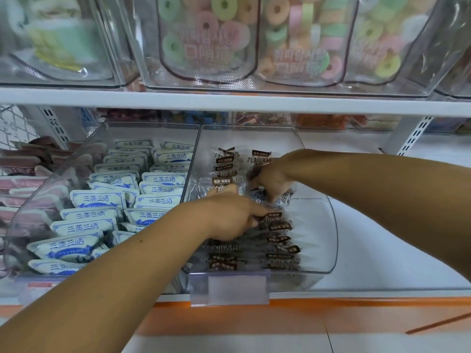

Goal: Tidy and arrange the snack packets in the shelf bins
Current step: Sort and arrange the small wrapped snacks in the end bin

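A clear plastic bin [331, 240] on the lower shelf holds several clear packets with brown labels [280, 250], stacked in rows. My left hand [229, 217] is inside the bin, fingers curled round a packet near the middle. My right hand [270, 182] reaches in from the right and pinches a crumpled clear packet [285, 196] further back. More brown-label packets [226, 161] stand at the bin's rear left.
To the left, a second clear bin [30, 205] is full of white-and-blue packets [96, 200]. Pink packets [17, 184] lie at the far left. Above, bins of ring candy bags [209, 39] sit on a white shelf [229, 100]. White shelf surface [382, 238] lies right of the bin.
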`<state>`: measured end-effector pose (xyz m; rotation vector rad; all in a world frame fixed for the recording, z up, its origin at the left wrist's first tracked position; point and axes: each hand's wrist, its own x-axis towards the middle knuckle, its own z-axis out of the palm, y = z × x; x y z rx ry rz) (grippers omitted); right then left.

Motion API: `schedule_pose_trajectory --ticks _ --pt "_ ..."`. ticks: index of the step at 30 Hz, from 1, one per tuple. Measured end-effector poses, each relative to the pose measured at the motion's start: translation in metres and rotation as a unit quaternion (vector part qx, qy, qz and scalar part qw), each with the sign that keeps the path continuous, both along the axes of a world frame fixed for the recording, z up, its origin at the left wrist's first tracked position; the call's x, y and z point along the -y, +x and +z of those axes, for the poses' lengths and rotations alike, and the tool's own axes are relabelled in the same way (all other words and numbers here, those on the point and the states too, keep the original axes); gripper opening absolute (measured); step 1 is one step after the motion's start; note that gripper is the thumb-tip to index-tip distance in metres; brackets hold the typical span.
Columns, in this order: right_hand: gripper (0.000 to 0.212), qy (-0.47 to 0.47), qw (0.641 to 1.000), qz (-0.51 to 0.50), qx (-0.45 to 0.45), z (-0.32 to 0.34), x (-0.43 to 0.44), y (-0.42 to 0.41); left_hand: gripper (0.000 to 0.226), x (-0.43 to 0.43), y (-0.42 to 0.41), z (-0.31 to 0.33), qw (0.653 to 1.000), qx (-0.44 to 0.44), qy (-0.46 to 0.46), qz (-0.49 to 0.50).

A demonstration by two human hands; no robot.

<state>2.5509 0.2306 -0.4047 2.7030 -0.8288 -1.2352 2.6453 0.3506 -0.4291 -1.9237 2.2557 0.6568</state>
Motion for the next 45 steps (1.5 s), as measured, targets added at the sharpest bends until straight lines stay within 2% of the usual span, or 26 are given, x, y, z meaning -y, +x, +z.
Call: schedule_pose_trajectory --ticks 9,18,23,28,30,32,34,37,40,43,45 --pt "0.069 0.009 0.999 -0.034 0.041 0.008 -0.008 -0.001 0.044 -0.003 -0.002 0.007 1.000 -0.020 0.016 0.006" --pt "0.033 0.008 0.990 -0.029 0.135 0.015 0.009 -0.014 0.042 -0.006 -0.005 0.017 0.999 -0.019 0.025 0.017" --pt "0.025 0.004 0.973 -0.055 0.226 0.038 0.008 -0.021 0.040 -0.005 -0.005 0.016 0.999 -0.036 0.026 0.020" --pt "0.026 0.018 0.958 -0.082 0.276 0.045 -0.001 -0.034 0.043 -0.010 -0.006 0.016 0.988 -0.116 -0.085 0.061" --pt "0.026 0.001 0.953 -0.078 0.294 0.050 -0.008 -0.041 0.030 -0.010 -0.006 0.017 0.968 -0.172 -0.148 0.111" --pt "0.026 -0.017 0.949 -0.074 0.307 0.053 -0.016 -0.047 0.014 -0.011 -0.007 0.017 0.949 -0.220 -0.173 0.148" --pt "0.024 -0.031 0.943 -0.076 0.322 0.054 -0.021 -0.054 0.018 -0.009 -0.010 0.012 0.946 -0.216 -0.176 0.164" --pt "0.023 -0.047 0.938 -0.072 0.336 0.054 -0.025 -0.059 0.026 -0.002 -0.014 0.005 0.955 -0.166 -0.172 0.178" --pt "0.025 -0.065 0.940 -0.052 0.329 0.054 -0.027 -0.062 0.043 0.001 -0.018 0.001 0.954 -0.125 -0.187 0.200" --pt "0.026 -0.053 0.936 -0.060 0.343 0.051 -0.027 -0.064 0.066 0.002 -0.017 0.002 0.948 -0.148 -0.192 0.205" --pt "0.025 -0.031 0.932 -0.071 0.354 0.050 -0.028 -0.066 0.060 0.002 -0.016 0.005 0.952 -0.168 -0.168 0.194"
